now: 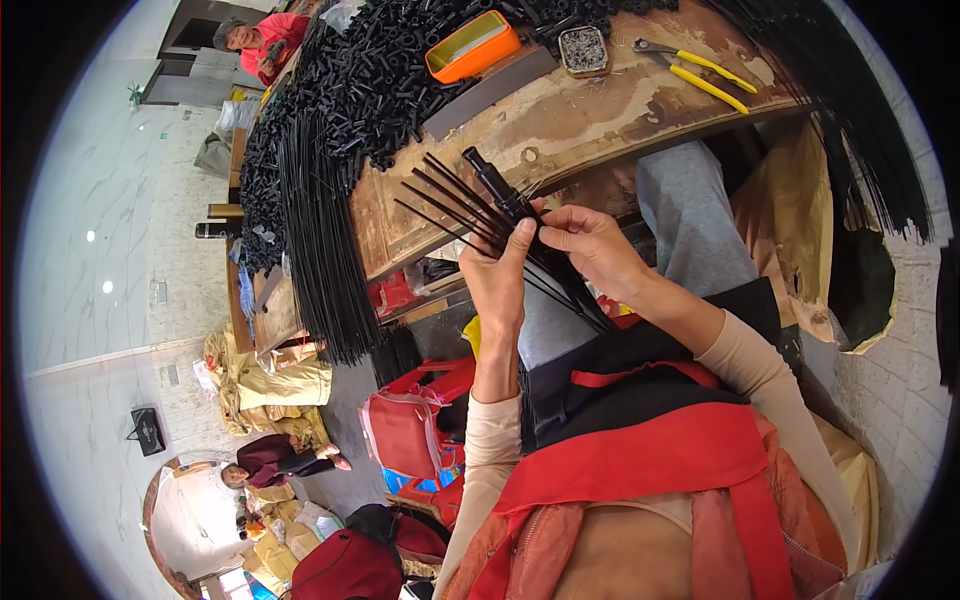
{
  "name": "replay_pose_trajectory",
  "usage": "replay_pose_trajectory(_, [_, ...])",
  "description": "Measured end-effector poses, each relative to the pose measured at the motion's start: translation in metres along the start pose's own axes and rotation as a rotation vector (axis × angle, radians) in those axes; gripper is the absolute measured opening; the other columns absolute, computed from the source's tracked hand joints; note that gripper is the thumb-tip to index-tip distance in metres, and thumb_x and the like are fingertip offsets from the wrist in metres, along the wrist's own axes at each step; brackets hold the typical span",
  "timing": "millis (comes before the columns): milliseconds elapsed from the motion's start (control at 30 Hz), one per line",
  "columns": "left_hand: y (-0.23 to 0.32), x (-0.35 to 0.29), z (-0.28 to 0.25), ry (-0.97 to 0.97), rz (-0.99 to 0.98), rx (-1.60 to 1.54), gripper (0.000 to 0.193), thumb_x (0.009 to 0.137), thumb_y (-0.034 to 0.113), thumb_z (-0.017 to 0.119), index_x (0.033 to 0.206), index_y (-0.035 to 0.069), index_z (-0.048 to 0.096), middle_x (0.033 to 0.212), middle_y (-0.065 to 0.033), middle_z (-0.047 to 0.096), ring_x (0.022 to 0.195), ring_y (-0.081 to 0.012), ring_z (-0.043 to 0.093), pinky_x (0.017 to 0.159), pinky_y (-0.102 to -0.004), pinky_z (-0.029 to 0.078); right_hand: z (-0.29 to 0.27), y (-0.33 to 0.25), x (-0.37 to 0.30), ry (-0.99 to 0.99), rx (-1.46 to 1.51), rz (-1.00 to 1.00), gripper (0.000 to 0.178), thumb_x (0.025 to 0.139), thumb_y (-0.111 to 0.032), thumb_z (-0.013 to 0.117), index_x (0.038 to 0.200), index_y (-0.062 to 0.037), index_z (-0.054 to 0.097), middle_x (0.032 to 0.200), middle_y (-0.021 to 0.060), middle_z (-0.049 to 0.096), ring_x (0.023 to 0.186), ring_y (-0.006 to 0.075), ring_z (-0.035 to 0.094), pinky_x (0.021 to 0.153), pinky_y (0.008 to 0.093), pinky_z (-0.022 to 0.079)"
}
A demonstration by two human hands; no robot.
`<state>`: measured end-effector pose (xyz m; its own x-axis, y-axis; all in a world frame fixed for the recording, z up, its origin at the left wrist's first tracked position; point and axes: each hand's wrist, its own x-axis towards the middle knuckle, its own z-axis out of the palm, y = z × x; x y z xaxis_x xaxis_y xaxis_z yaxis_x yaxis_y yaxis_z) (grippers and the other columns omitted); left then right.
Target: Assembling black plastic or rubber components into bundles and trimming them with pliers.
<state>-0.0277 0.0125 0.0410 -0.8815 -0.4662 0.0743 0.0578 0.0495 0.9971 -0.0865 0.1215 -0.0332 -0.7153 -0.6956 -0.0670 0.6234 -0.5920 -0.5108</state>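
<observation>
My left hand (495, 285) is closed around several thin black rods (450, 203) and a thicker black stepped tube (492, 180), its thumb pressed along the tube's lower end. The rods fan out past the fingers at the upper left, while their other ends run down toward my lap. Just to the right, my right hand (602, 250) pinches thumb and forefinger together close to the tube's lower end. What lies between those fingertips is hidden. Some fine, thin pieces stick out beside the tube, near the fingers. Both hands are above my lap, in front of the bench edge.
On the worn wooden bench (610, 120) lie yellow-handled pincers (708, 80), a small tin of pins (584, 50), an orange box (473, 47) and a heap of short black tubes (370, 80). Long black rods (318, 240) overhang its edge. A person in red (272, 40) is beyond it.
</observation>
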Motion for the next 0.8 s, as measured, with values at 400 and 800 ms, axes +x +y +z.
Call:
replay_pose_trajectory(400, [0.014, -0.006, 0.020, 0.141, -0.046, -0.091, 0.020, 0.081, 0.001, 0.074, 0.100, -0.004, 0.066, 0.096, -0.0119, 0.071, 0.086, -0.0136, 0.066, 0.081, -0.0261, 0.052, 0.020, -0.007, -0.016, 0.065, -0.013, -0.084, 0.012, 0.089, -0.001, 0.064, 0.100, -0.0031, 0.062, 0.095, 0.0024, 0.064, 0.092, 0.0095, 0.060, 0.087, 0.0235, 0.046])
replay_pose_trajectory(800, [0.010, -0.008, 0.030, 0.137, 0.009, 0.067, 0.015, 0.085, 0.002, 0.070, 0.098, -0.005, 0.067, 0.093, -0.0109, 0.071, 0.087, -0.0152, 0.066, 0.082, -0.0267, 0.052, 0.002, -0.001, -0.015, 0.041, 0.064, -0.021, 0.007, 0.088, 0.001, 0.064, 0.092, -0.0039, 0.062, 0.092, 0.0017, 0.062, 0.092, 0.0088, 0.058, 0.086, 0.0223, 0.045])
